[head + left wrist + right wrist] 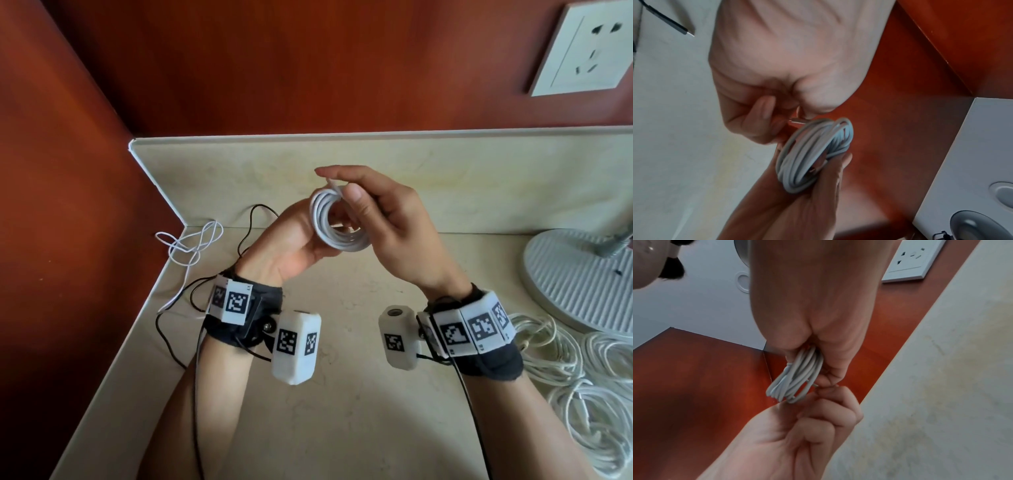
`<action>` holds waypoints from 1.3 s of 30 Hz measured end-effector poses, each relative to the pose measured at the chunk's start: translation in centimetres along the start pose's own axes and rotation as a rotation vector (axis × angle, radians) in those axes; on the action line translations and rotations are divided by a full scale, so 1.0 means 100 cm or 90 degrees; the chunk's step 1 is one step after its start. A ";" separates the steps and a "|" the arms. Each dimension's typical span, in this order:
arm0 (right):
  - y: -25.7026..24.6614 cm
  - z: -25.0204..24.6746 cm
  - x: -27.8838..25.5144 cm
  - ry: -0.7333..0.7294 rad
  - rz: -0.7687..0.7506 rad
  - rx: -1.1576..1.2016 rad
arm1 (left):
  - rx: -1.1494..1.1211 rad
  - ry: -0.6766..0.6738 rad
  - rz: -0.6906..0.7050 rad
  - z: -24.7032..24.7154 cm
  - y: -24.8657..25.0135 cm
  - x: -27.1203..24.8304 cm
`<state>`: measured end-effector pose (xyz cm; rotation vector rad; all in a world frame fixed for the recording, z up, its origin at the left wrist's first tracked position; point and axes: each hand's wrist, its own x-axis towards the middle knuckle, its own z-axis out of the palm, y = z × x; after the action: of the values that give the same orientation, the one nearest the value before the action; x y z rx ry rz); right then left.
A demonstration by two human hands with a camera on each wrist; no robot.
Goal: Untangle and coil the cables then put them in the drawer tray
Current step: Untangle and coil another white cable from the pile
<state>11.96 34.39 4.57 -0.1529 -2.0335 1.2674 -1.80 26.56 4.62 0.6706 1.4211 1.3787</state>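
White coil: a cable wound into a small ring, the white coil point(337, 224) is held up above the counter point(342, 394) between both hands; several turns lie side by side, bundled fairly tightly.
Left hand: the left hand point(291, 246) has its fingers curled round the lower side of the ring, clasping the turns together.
Right hand: the right hand point(380, 219) pinches the free end with its plug point(337, 188) at the top of the ring, thumb against forefinger.
Handling: likely light and springy; the smooth jacket may let turns slip and the ring spring open if the clasp loosens; best held across all turns at once, with the loose end tucked before letting go.
Step in hand: seemingly securing the tail of this coil; the drawer tray is not in view.
Loose cables: a thin white cable point(191, 246) and a black cable point(253, 219) lie tangled in the counter's left corner; a heap of white cables point(575, 387) lies at the right.
Surroundings: a ribbed round base point(579, 274) at the right; a wall socket point(582, 48) on the red-brown wall.
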 end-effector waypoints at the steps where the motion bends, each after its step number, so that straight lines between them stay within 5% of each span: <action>1: 0.001 0.001 0.001 0.009 0.002 0.002 | 0.007 -0.007 0.002 -0.001 -0.001 0.001; 10: 0.015 -0.009 0.003 0.124 0.049 -0.007 | 0.154 0.070 0.288 -0.002 -0.003 0.001; 21: 0.018 -0.011 0.002 0.115 0.039 -0.009 | 0.102 -0.021 0.300 -0.012 0.007 -0.010; 27: 0.022 -0.003 0.001 0.097 0.044 -0.038 | 0.155 0.069 0.289 -0.005 0.001 -0.005; 34: 0.024 0.004 0.000 0.077 0.023 -0.087 | 0.058 0.170 0.292 0.013 -0.009 0.000; 39: 0.026 0.003 0.000 0.093 0.017 -0.083 | 0.086 0.123 0.241 0.008 -0.003 0.000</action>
<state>11.12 35.51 2.32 -0.3255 -1.9923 1.1066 -0.98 26.82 4.46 0.9529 1.6074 1.6866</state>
